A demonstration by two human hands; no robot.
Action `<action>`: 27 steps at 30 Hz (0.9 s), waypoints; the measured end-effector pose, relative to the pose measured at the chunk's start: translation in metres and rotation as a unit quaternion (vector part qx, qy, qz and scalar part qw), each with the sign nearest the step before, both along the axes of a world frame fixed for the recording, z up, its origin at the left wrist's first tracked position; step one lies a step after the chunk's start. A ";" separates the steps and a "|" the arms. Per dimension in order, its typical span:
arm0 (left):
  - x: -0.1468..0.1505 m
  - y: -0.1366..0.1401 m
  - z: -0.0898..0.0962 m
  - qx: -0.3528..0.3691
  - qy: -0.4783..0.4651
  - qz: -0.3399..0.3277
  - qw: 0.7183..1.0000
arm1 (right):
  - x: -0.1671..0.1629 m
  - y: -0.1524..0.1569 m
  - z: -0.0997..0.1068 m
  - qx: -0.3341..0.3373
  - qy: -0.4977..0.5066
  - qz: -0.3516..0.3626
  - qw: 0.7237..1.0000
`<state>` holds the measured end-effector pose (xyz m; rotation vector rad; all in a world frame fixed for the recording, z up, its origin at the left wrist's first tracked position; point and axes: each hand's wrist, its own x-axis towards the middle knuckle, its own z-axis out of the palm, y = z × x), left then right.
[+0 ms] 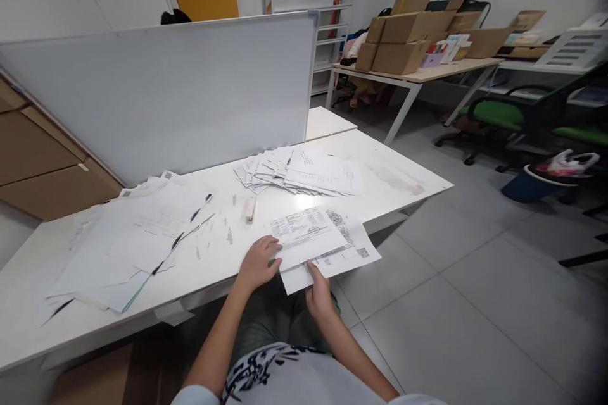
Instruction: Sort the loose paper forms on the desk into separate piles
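Two printed sheets overlap at the table's front edge. The upper printed sheet [304, 235] carries text and an oval stamp. My left hand [259, 264] has its left edge between bent fingers and thumb. Beneath it lies the lower printed sheet [354, 259], tilted, with a square code near one corner and its near part beyond the table edge. My right hand [319, 291] pinches that sheet's near edge, thumb on top and fingers hidden underneath. A small off-white block-like object [251, 209], perhaps a stapler, sits just beyond my left hand.
A loose paper stack [323, 172] lies behind the sheets, and a wide paper pile [128, 234] spreads at left on the white table [399, 171]. A whiteboard [213, 88] stands along the back. Cardboard boxes [399, 54], a green chair [496, 114] and a bin [536, 185] are at right.
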<state>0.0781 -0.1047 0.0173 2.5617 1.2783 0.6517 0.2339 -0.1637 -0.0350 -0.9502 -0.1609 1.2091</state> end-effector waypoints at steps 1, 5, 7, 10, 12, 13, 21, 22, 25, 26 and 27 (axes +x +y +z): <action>0.000 0.000 0.000 0.001 0.000 0.000 1.000 | 0.000 0.000 0.002 -0.005 0.017 0.001 1.000; 0.000 0.000 -0.002 0.003 -0.001 0.000 1.000 | -0.004 -0.001 0.008 0.001 0.057 -0.019 0.998; -0.001 0.000 -0.003 0.005 -0.004 -0.001 1.000 | -0.006 -0.001 0.009 0.017 0.048 -0.019 0.999; -0.002 0.001 -0.004 0.011 -0.011 -0.002 1.000 | -0.010 0.002 0.008 0.014 0.016 -0.027 0.999; -0.002 0.001 -0.005 0.016 -0.016 -0.004 1.000 | -0.013 0.006 0.007 -0.003 0.004 -0.045 0.999; -0.002 0.000 -0.005 0.017 -0.018 -0.005 1.000 | -0.014 0.008 0.006 -0.014 0.006 -0.057 0.998; -0.011 0.008 -0.006 0.010 -0.101 0.017 0.995 | -0.013 0.013 0.000 -0.057 0.023 -0.089 0.994; -0.017 0.016 -0.003 0.015 -0.118 0.043 0.992 | -0.013 0.011 0.000 -0.059 0.019 -0.088 0.994; -0.040 0.049 0.014 0.024 -0.104 0.148 0.983 | -0.018 0.004 0.001 -0.059 0.005 -0.075 0.995; -0.048 0.061 0.020 0.017 -0.089 0.172 0.981 | -0.020 0.002 0.001 -0.056 0.002 -0.066 0.996; -0.054 0.072 0.026 0.002 -0.075 0.180 0.981 | -0.023 -0.001 0.002 -0.051 0.000 -0.056 0.997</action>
